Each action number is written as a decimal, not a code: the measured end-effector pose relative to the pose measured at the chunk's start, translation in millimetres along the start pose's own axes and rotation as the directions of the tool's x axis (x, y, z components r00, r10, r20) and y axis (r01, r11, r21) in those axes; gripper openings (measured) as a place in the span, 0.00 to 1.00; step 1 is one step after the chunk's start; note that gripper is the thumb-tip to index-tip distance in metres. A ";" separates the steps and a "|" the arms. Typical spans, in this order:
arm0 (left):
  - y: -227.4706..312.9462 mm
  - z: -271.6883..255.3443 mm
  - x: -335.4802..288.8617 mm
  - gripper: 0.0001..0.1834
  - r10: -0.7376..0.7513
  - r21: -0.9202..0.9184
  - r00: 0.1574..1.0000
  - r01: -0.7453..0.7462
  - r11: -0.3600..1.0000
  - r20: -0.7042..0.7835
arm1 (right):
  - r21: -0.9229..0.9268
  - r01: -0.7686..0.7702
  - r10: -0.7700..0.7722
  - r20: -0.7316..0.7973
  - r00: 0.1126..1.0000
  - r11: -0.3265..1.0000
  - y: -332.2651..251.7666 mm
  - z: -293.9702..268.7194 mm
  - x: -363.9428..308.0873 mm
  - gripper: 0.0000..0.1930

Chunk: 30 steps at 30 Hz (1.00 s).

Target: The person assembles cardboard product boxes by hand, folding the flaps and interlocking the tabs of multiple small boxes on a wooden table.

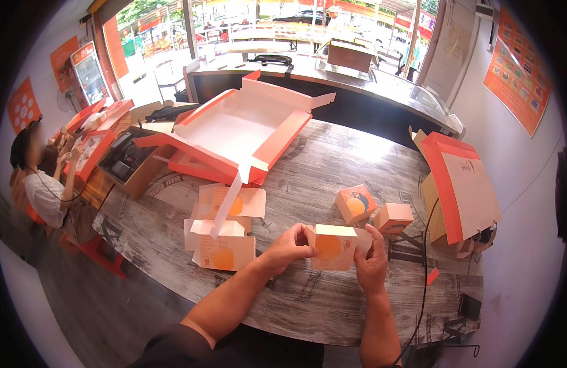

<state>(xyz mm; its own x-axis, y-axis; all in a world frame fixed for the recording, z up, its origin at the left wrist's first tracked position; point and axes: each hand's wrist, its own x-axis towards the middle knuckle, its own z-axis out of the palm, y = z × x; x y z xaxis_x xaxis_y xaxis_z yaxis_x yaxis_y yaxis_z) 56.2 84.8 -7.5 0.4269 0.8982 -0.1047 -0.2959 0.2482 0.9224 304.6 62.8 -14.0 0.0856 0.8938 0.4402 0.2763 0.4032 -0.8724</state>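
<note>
A small cream cardboard box [334, 260] with an orange circle on its face is held over the table between both hands. My left hand [288, 250] pinches its left edge between thumb and fingers. On the opposite side my right hand [372, 262] grips the box by its right end, where a pale side flap sticks out. Just beyond the hands stand two folded small boxes, an orange one [356, 203] and a paler one [394, 218]. To the left lie partly folded box blanks, one nearer [225, 248] and one farther [250, 201].
A large open red-and-white carton [234, 126] covers the far left of the table [332, 153]. At the right edge leans another red-and-cream carton [464, 184], with a black cable [426, 270] hanging near it. A seated co-worker [47, 190] handles red boxes at the far left.
</note>
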 end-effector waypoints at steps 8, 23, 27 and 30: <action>-0.2 4.7 -1.3 0.26 0.065 0.023 0.997 -0.064 0.998 -0.047 | -0.012 -0.098 0.098 0.029 0.995 0.995 -3.0 -1.1 -2.8 0.23; -12.9 1.8 2.0 0.12 0.246 0.109 0.958 -0.231 0.967 -0.148 | -0.290 0.035 -0.035 0.004 0.999 0.956 -8.3 -2.6 -0.3 0.18; -8.2 5.9 0.1 0.14 0.252 0.094 0.962 -0.243 0.966 -0.107 | -0.223 0.017 -0.026 -0.037 0.999 0.975 -5.9 -1.9 1.5 0.11; -4.7 6.4 -3.5 0.19 0.258 -0.015 0.965 -0.259 0.966 -0.042 | -0.150 -0.052 0.043 -0.067 0.997 0.987 -3.6 -4.2 1.9 0.11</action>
<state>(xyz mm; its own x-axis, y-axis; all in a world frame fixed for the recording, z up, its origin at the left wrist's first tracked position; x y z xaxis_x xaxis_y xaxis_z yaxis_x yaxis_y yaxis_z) 61.6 78.2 -9.1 0.3000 0.9462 0.1216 -0.4090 0.0124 0.9124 307.7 62.2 -9.0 0.1614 0.8951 0.4157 0.4123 0.3216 -0.8524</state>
